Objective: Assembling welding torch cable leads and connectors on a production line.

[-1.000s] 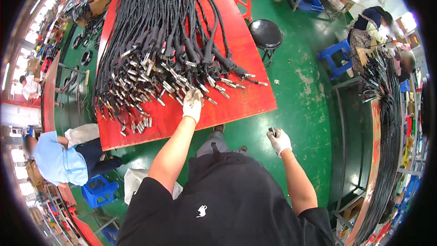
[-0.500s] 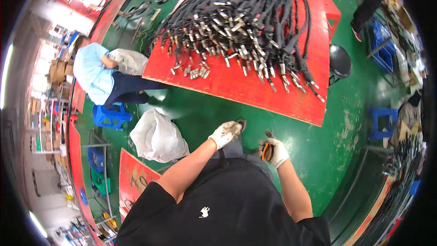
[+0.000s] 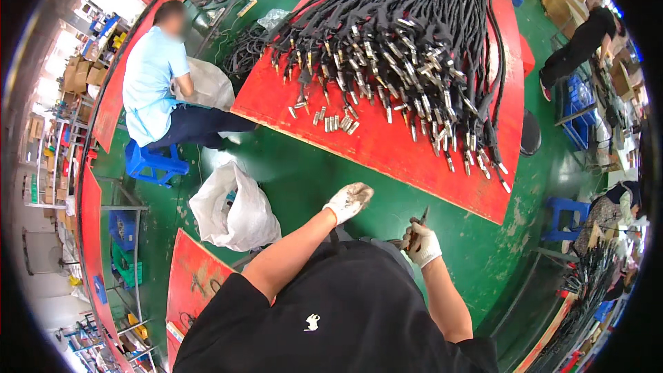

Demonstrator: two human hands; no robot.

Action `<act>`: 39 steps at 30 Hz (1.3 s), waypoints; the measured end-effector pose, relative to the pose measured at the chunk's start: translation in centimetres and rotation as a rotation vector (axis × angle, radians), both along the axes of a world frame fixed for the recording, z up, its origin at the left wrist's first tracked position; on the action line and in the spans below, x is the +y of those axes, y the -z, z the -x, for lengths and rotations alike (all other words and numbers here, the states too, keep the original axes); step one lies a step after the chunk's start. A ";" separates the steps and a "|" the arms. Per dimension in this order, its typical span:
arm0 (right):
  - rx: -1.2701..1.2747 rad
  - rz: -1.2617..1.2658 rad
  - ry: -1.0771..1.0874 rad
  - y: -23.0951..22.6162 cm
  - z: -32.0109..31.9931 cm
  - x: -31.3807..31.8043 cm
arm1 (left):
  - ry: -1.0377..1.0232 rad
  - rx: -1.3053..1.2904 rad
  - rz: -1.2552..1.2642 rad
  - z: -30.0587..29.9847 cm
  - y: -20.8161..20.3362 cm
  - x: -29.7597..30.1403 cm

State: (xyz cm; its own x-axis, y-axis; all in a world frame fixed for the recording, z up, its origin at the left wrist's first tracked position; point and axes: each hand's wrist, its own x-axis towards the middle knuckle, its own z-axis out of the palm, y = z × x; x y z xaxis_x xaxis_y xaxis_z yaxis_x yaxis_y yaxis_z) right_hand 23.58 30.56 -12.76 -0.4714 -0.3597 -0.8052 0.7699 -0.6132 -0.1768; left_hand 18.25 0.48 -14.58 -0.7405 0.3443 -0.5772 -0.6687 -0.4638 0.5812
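Pliers (image 3: 416, 226) in right hand (image 3: 423, 243), tip up, near-vertical.

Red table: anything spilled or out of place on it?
A few short metal connector pieces lie loose near the red table's front edge, apart from the black cable bundle. Nothing has fallen onto the green floor.

Dark-handled pliers (image 3: 415, 226), gripped in gloved right hand (image 3: 423, 243), tip pointing up, over green floor

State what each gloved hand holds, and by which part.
The right hand grips a pair of pliers by the handles; the left hand holds nothing.
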 end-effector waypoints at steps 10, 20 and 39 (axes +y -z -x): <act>0.132 -0.270 -0.012 -3.9 4.6 -13.1 | -0.134 0.214 0.755 8.7 1.6 -16.4; 0.203 -0.475 -0.223 -6.1 11.6 -15.6 | -0.334 0.059 0.812 13.8 2.3 -18.4; 0.454 -0.633 -0.426 -5.0 19.2 -24.0 | 0.093 0.395 1.385 23.5 0.0 -23.1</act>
State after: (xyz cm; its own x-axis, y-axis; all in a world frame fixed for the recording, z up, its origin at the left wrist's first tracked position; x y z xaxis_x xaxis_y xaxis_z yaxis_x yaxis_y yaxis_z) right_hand 4.40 6.53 -7.71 -0.7217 -0.1282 -0.6803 0.6833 0.0254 -0.7297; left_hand -5.22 -22.65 -14.54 -0.9340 -0.2576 -0.2475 -0.3570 0.6511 0.6698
